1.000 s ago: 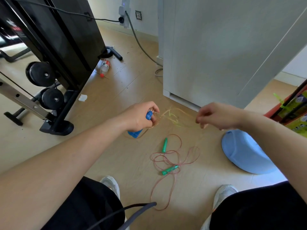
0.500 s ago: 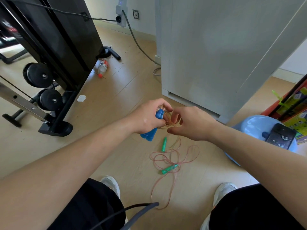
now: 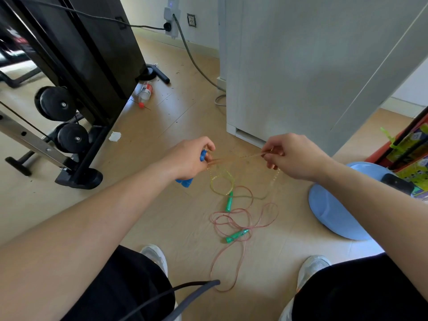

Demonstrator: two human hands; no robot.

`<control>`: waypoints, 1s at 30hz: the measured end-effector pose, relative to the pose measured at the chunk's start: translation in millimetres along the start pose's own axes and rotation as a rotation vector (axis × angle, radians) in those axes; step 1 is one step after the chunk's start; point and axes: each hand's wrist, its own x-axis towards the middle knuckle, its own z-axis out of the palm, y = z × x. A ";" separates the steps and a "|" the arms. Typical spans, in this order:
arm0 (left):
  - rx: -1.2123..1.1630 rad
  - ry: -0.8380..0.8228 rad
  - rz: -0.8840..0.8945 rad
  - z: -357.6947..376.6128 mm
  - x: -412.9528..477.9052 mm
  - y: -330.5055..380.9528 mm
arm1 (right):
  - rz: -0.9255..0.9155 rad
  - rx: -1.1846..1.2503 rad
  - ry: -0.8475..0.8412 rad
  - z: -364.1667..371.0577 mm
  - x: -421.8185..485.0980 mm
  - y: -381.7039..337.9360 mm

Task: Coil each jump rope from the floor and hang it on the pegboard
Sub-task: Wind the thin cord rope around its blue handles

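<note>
Gripping blue handles (image 3: 184,182), the left hand (image 3: 187,159) stretches rope (image 3: 236,157) to the right hand (image 3: 295,156), fingers (image 3: 270,150) pinching it; far bottle (image 3: 145,90) label unreadable.

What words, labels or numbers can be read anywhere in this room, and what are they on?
Nothing here reads clearly.
Dark equipment at the top left: a red and white mark, too blurred to read.
Bottle lying on its side: red and white label, print too small to read.
Yellow-green boxes at the right edge: printed marks, too blurred to read.
</note>
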 end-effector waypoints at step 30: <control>-0.312 -0.129 0.223 13.3 -8.3 40.4 | -0.096 -0.010 -0.236 12.6 -7.3 -30.1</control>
